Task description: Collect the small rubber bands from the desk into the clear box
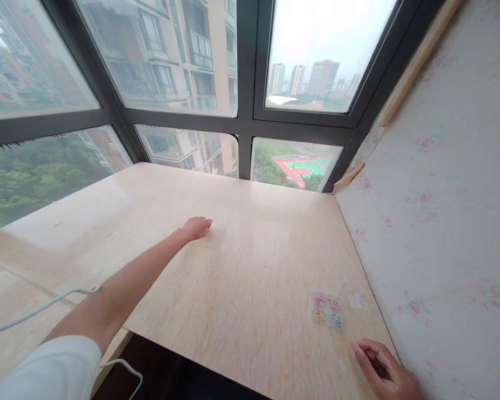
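My left hand [198, 228] reaches far out over the pale tabletop, low and close to its surface. Its fingers are closed, and a tiny pale bit shows at the fingertips, too small to name. At the lower right, my right hand [385, 371] rests beside the wall with curled fingers and the thumb drawn in against them. I see nothing held in it. Just beyond that hand lies a small clear plastic case [328, 311] with compartments, holding pink, yellow and green loops, perhaps rubber bands. A white apple-shaped sticker [358, 301] is right of the case.
The marble-patterned tabletop [250, 266] runs up to dark window frames [245, 133]. A flower-patterned wall [433, 250] bounds the right side. On the left, a white cable [41, 311] passes by my forearm. A dark gap [170, 372] opens below the table's front edge.
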